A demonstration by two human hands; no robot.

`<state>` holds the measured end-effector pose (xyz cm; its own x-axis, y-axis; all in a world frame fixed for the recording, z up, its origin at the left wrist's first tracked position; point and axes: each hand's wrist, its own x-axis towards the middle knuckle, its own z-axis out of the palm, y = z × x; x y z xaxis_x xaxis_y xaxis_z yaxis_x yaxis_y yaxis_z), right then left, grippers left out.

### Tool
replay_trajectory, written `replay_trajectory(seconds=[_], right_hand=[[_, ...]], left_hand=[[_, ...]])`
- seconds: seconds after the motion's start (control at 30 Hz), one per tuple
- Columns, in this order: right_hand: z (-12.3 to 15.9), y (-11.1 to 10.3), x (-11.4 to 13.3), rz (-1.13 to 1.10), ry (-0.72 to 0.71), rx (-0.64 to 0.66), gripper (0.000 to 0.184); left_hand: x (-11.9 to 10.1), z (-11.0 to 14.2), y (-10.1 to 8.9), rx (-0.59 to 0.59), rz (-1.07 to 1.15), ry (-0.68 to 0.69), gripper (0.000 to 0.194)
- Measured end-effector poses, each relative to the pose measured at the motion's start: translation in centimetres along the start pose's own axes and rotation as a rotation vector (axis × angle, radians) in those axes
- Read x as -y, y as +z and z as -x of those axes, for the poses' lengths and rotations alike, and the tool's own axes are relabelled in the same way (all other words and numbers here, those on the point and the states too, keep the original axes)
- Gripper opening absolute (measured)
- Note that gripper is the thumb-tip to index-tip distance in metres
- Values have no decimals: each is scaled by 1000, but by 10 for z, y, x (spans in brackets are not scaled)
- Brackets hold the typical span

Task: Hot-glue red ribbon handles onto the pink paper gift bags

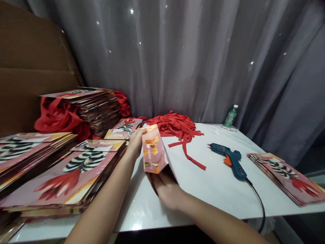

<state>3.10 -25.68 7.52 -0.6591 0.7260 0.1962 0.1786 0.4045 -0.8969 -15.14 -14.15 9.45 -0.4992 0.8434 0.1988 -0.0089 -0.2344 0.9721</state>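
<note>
A pink and yellow printed paper bag (pixel 153 147) stands opened out between my hands, its narrow side facing me. My left hand (pixel 135 144) grips its far left edge, with the thumb at the top corner. My right hand (pixel 167 191) reaches into the bag's near opening. Its fingers look stretched out, but the tips are hidden inside. Just beyond the bag lies a heap of red ribbon strips (pixel 175 125), one strip trailing towards me. To the right, a blue glue gun (pixel 228 159) with an orange trigger lies on its side.
Stacks of flat printed bags (pixel 76 173) fill the left of the white table (pixel 203 196). A taller stack (pixel 99 108) stands behind with red ribbon bundles. At right lie more flat bags (pixel 286 174), the glue gun's cord (pixel 261 203) and a green bottle (pixel 230 116).
</note>
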Motion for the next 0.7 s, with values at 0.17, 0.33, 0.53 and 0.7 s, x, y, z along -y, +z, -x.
replay_trajectory(seconds=[0.17,0.33,0.53,0.7], right_hand=[[24,-23,-10,236,-62,26,20],[11,-36,-27,340,-103,172,16],[-13,-11,-38,553,-70,-52,27],[-7,-31,-44,610,-98,-392,23]], left_hand=[[2,-22,0,51,-20,-13,36],[12,-26,10,19,-79,76,41],[11,20,-4,3,-191,241,75],[22,90,-36,403,-550,406,104]])
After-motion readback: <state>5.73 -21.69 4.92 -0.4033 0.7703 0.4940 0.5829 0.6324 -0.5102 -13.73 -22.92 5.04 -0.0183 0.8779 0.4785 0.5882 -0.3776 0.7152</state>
